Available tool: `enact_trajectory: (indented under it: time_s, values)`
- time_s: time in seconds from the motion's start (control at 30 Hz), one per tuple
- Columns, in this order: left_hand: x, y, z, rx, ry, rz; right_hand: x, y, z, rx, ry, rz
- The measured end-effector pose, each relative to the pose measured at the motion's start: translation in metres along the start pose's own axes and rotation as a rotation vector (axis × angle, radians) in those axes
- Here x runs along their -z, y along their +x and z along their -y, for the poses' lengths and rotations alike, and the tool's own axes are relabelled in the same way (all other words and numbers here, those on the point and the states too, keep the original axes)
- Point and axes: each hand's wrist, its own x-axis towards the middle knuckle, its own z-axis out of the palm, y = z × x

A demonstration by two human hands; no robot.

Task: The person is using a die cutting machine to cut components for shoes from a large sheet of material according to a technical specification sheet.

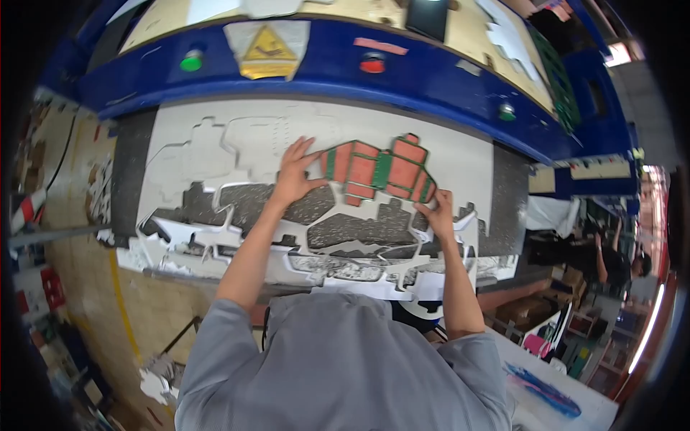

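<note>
A flat cutting die (383, 171), with red pads and green strips and edges, lies on a white sheet (460, 154) on the blue machine's dark bed. My left hand (293, 176) is at the die's left end, thumb and index finger against its edge, the other fingers spread. At its lower right corner, my right hand (438, 213) grips the die between thumb and fingers. Cut outlines mark the sheet to the left. Nearer me, shaped openings in the white cut-out waste (323, 212) show the dark bed beneath.
Across the far side runs a blue machine beam (316, 68) with a green button (192, 60), a red button (372, 63) and a yellow warning sign (269, 52). Torn white scraps (180, 241) line the bed's near edge. Another person (611, 260) is at the far right.
</note>
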Motion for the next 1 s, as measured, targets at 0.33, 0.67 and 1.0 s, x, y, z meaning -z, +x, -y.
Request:
enact_trajectory:
  time_s: [0.33,0.67,1.0]
  values:
    - [-0.005,0.016,0.003,0.025,0.021,0.033,-0.001,0.013,-0.001,-0.097,-0.001,-0.02]
    - [-0.019,0.04,0.039,-0.029,0.023,0.044,-0.032,0.049,-0.038,0.061,0.005,-0.098]
    - [-0.016,0.049,0.019,0.041,0.019,0.085,-0.017,0.05,-0.024,-0.044,-0.001,-0.085]
